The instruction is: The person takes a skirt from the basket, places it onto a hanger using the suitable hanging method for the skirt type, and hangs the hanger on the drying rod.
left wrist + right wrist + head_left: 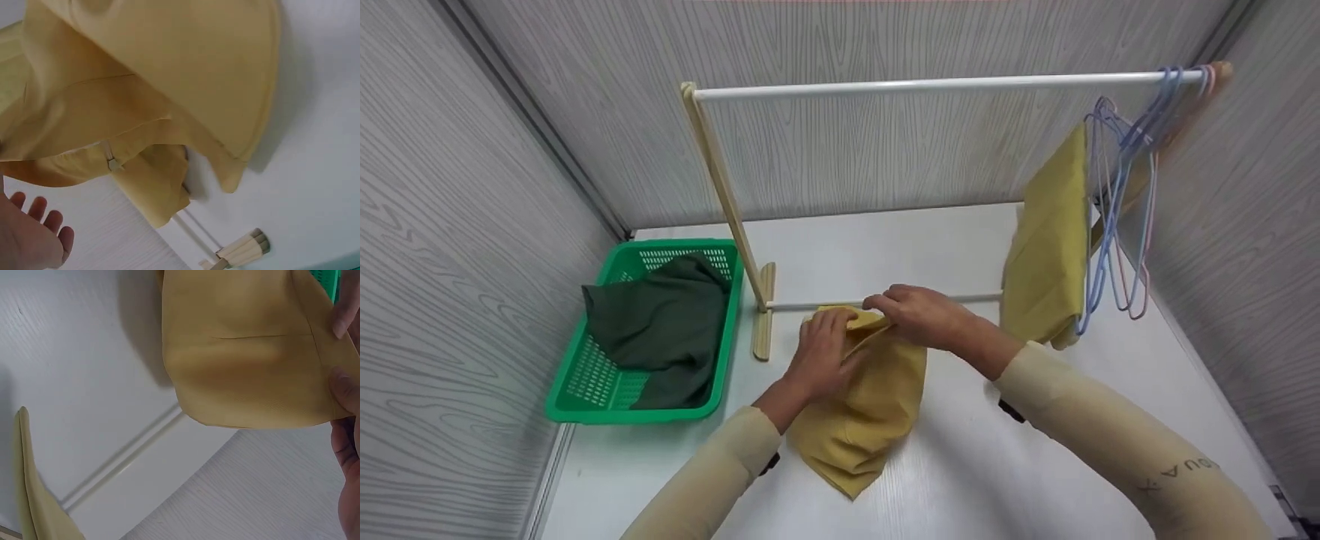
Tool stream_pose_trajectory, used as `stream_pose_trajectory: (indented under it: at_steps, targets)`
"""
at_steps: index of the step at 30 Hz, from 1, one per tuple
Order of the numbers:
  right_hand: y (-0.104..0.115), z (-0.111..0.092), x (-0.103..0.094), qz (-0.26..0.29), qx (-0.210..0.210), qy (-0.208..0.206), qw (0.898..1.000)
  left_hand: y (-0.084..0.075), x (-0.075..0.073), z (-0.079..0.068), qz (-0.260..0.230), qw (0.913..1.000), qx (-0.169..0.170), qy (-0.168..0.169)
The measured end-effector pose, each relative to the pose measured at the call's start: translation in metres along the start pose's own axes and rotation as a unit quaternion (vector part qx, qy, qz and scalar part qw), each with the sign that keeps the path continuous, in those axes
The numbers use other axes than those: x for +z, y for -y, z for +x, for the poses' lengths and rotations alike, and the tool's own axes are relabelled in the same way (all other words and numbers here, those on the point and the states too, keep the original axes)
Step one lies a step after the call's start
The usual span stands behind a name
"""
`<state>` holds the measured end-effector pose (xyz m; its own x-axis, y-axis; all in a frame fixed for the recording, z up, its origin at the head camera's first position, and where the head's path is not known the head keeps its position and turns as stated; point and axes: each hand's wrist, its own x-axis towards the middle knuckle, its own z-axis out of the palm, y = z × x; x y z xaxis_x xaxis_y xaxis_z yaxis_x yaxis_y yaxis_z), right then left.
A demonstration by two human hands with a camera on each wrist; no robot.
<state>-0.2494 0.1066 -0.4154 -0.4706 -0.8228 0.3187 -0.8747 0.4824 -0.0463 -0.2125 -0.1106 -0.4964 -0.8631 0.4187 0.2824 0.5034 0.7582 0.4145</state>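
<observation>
A yellow garment with a waistband hangs down from both hands over the white tabletop. My left hand is at the band's left part, its fingers over the far side. Close beside it, my right hand pinches the band; in the right wrist view the thumb lies on the cloth with fingers behind. Between the hands the band gapes. Seen in the left wrist view, the band's inside bears a small pale tag, and the left hand's fingers show below the edge.
A green basket holding dark green cloth stands at the left. Behind the hands rises a rack with a white rail. At its right end hang several blue and pink hangers beside another yellow garment. Walls enclose the table.
</observation>
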Motion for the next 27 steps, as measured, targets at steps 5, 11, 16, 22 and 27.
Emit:
stream_pose_trajectory:
  at_steps: [5,11,16,22,27]
  targets:
    - [-0.001,0.003,-0.009,0.010,0.007,-0.007,1.000,-0.005,0.000,0.013,0.015,0.9988,0.040,0.023]
    - [-0.007,0.003,-0.017,0.005,0.040,0.034,0.999,-0.015,-0.004,0.014,0.017,0.9978,0.064,0.004]
    - [-0.012,0.005,-0.027,-0.004,0.026,0.047,0.999,-0.013,-0.003,0.013,-0.057,0.9969,0.047,0.028]
    - [-0.015,0.007,-0.034,-0.030,-0.012,0.044,0.999,-0.004,0.004,0.004,-0.064,0.9971,0.042,-0.002]
    - [-0.008,0.001,-0.023,-0.065,-0.011,0.094,0.993,-0.013,-0.005,0.009,-0.008,0.9918,0.123,-0.035]
